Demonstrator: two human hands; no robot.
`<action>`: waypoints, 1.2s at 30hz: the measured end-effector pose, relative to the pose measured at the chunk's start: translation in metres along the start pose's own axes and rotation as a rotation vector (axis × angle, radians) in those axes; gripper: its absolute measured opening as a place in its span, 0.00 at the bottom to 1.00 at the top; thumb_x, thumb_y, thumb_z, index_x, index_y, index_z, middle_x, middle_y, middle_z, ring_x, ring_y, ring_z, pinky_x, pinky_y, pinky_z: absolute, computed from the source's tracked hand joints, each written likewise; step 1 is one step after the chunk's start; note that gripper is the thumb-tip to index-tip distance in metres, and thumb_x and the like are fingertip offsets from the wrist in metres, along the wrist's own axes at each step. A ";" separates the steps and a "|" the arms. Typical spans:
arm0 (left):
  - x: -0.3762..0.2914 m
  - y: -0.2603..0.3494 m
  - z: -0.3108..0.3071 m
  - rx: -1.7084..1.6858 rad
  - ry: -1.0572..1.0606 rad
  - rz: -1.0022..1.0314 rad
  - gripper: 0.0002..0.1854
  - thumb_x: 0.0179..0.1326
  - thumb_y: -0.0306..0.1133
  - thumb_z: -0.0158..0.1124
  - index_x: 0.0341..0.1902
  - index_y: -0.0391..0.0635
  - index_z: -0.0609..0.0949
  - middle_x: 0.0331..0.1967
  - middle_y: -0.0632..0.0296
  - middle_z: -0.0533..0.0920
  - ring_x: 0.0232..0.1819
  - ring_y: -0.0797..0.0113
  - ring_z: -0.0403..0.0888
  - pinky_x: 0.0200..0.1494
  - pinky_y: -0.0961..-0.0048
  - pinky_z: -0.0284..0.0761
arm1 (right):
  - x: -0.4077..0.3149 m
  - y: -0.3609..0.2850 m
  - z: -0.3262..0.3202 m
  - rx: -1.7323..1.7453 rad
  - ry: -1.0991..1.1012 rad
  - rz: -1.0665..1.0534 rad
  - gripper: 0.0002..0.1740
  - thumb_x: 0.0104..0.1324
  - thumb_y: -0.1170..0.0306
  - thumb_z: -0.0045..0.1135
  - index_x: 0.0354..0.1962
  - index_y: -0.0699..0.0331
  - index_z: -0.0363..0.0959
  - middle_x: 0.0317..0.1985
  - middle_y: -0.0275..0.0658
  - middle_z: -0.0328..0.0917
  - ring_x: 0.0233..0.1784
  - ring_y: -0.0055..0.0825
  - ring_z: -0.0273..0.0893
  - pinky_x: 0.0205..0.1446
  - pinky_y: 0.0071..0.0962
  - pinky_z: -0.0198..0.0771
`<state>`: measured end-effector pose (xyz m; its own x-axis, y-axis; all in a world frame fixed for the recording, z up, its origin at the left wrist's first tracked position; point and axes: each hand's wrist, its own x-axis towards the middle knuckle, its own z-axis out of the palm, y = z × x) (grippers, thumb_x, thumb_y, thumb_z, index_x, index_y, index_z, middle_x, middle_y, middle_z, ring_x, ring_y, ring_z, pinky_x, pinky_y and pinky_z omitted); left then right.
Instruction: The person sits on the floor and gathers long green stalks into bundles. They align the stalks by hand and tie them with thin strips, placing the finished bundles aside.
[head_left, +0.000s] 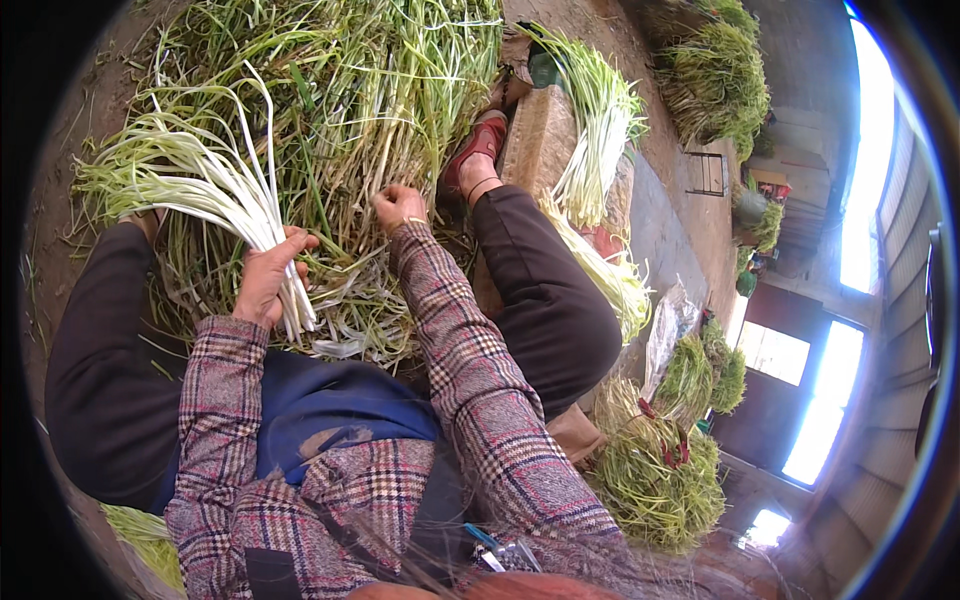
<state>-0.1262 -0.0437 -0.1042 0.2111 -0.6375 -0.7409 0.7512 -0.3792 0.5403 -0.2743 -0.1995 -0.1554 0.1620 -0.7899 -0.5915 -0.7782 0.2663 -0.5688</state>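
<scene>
My left hand (266, 281) is wrapped around a bunch of long white-stemmed allium shoots (225, 199). Their pale green leaves fan out to the upper left, and the cut-looking white ends stick out below my fist. My right hand (400, 208), fingers curled, is at the big heap of untrimmed green shoots (375, 97) between my legs. Whether a stalk is pinched in those fingers is hidden. Peeled skins and loose leaves (360, 315) lie just below, close to my lap.
Right of my red shoe (480, 142), a neat bundle of cleaned shoots (592, 142) rests on a sack-covered block (536, 142). Another pale bundle (607, 270) lies beside my knee. Tied heaps of shoots (656, 480) stand at the right, near a clear plastic bag (670, 330). A wire-frame stand (706, 174) is farther off.
</scene>
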 end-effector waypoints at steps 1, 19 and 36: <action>0.002 -0.002 -0.001 0.005 -0.002 0.005 0.10 0.54 0.32 0.61 0.37 0.45 0.72 0.28 0.63 0.80 0.17 0.82 0.71 0.16 0.85 0.70 | -0.013 0.003 0.000 0.218 -0.174 0.083 0.13 0.51 0.68 0.56 0.32 0.68 0.75 0.28 0.44 0.77 0.27 0.30 0.75 0.34 0.30 0.73; 0.005 -0.005 -0.018 0.181 -0.109 0.055 0.11 0.50 0.25 0.63 0.37 0.41 0.74 0.25 0.63 0.78 0.20 0.80 0.73 0.17 0.90 0.68 | -0.108 0.005 0.034 0.542 -0.486 0.025 0.10 0.60 0.68 0.48 0.37 0.63 0.71 0.29 0.37 0.77 0.16 0.13 0.68 0.11 0.13 0.58; 0.001 -0.011 -0.016 0.231 -0.058 0.025 0.08 0.54 0.29 0.61 0.37 0.43 0.75 0.24 0.68 0.78 0.16 0.85 0.69 0.16 0.90 0.64 | -0.100 0.002 0.056 0.836 -0.253 0.067 0.06 0.59 0.67 0.53 0.29 0.57 0.66 0.22 0.30 0.71 0.14 0.13 0.61 0.10 0.13 0.51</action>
<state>-0.1241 -0.0297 -0.1170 0.1866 -0.6831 -0.7061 0.5816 -0.5024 0.6398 -0.2579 -0.0886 -0.1295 0.3387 -0.6382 -0.6914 -0.1072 0.7039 -0.7022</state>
